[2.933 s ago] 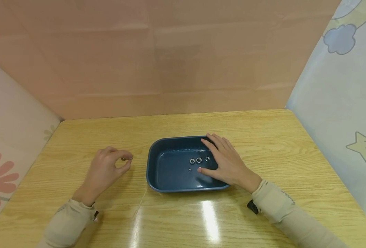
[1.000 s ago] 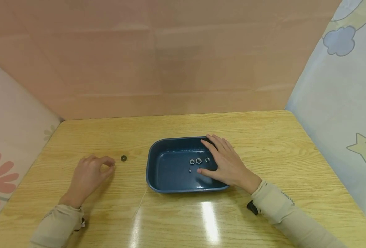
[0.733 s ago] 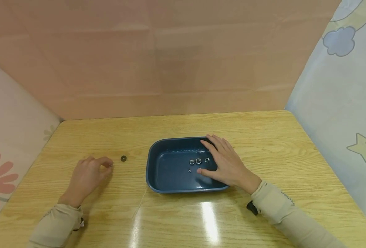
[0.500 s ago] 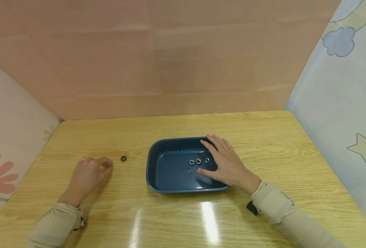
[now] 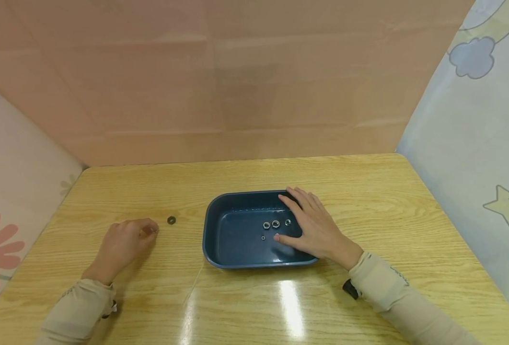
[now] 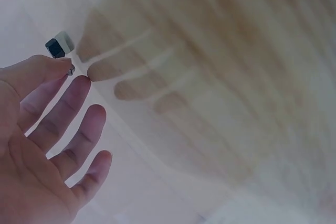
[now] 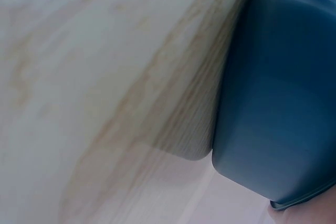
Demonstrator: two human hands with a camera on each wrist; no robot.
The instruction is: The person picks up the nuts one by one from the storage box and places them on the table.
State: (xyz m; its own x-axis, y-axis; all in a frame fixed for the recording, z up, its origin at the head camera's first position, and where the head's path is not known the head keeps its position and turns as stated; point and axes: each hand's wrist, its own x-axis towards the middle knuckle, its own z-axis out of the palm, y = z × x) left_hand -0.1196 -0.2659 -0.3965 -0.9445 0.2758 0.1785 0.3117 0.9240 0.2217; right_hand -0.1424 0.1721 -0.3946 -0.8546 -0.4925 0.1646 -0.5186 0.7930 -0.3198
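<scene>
In the head view my left hand (image 5: 122, 245) is low over the table, left of the tray. Its thumb and index finger pinch a very small metal nut (image 6: 71, 70), mostly covered by the fingertips; the other fingers are spread. A larger dark hex nut (image 5: 171, 220) lies on the table just beyond those fingertips. My right hand (image 5: 317, 229) rests over the right end of the blue tray (image 5: 208, 239), fingers spread toward the far rim and thumb extended inside. Several silver nuts (image 5: 275, 224) of different sizes lie in the tray, one partly hidden by the thumb.
The wood-grain table (image 5: 254, 306) meets a brown paper backdrop (image 5: 237, 86) behind. Patterned panels stand at both sides, the right one (image 5: 466, 139) with a cloud and a star. Glare marks the table's near part.
My left hand has moved left and nearer to me with the small nut, uncovering the dark nut on the table. Lately its fingers have shifted only slightly. The right hand and tray stay put.
</scene>
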